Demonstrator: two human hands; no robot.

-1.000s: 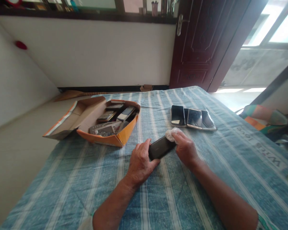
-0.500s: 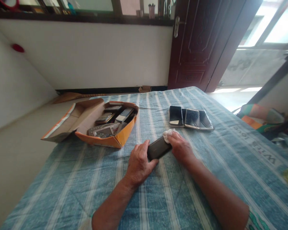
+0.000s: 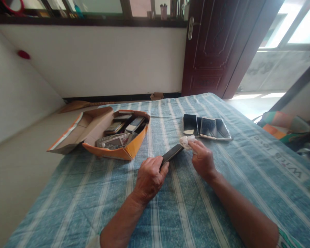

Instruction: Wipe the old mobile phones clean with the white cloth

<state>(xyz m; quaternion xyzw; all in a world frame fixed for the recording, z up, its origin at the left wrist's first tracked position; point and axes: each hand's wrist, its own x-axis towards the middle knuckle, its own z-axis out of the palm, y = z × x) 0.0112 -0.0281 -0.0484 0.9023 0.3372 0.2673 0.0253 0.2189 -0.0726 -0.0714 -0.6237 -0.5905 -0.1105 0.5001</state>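
Inside orange box, assorted phones, left hand gripping dark phone, right pinching white cloth

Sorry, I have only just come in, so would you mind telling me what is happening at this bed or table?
The left hand grips a dark phone, tilted edge-up, while the right hand holds a crumpled white cloth or tissue at its far end. Several phones lie beyond, and an open orange box holds more devices.

Dark red door beside white wall, bright window at right
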